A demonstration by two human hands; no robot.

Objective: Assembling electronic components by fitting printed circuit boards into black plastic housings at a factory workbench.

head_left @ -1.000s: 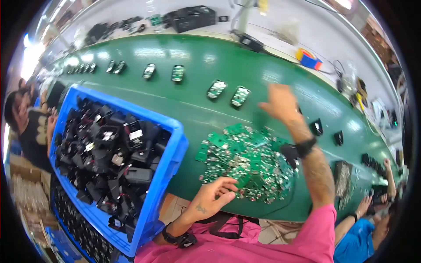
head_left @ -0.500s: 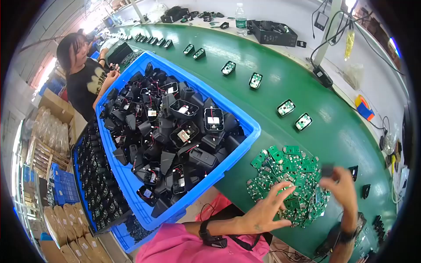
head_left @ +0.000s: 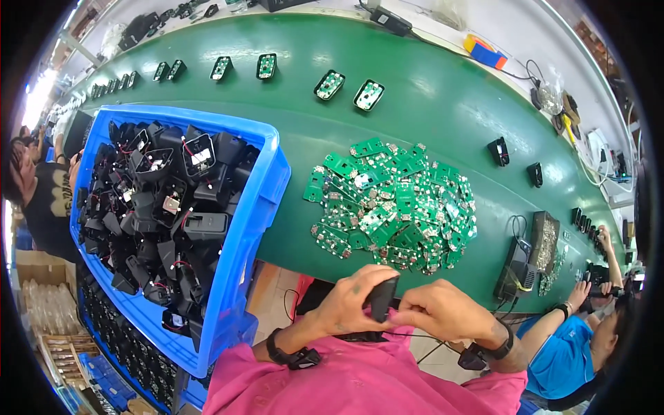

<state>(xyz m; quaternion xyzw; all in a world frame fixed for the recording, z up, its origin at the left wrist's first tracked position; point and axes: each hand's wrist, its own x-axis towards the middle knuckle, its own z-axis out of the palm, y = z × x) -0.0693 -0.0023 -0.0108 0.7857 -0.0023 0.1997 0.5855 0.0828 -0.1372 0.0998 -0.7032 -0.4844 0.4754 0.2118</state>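
Left: blue bin (head_left: 238, 249) heaped with wired casings (head_left: 207, 225), no green boards seen there, so plenty left by our read. Past it, toward the far edge of the bench (head_left: 449, 90), a row of filled casings (head_left: 266, 67); boards seated, that part looks done. Near edge: our left hand (head_left: 346, 304) grips a black housing (head_left: 382, 300), inside hidden, stage unclear. Mid-bench: big pile of loose boards (head_left: 398, 211), unused. Our right hand (head_left: 443, 310) has fingers curled at the housing's lower end; can't tell if pinching.
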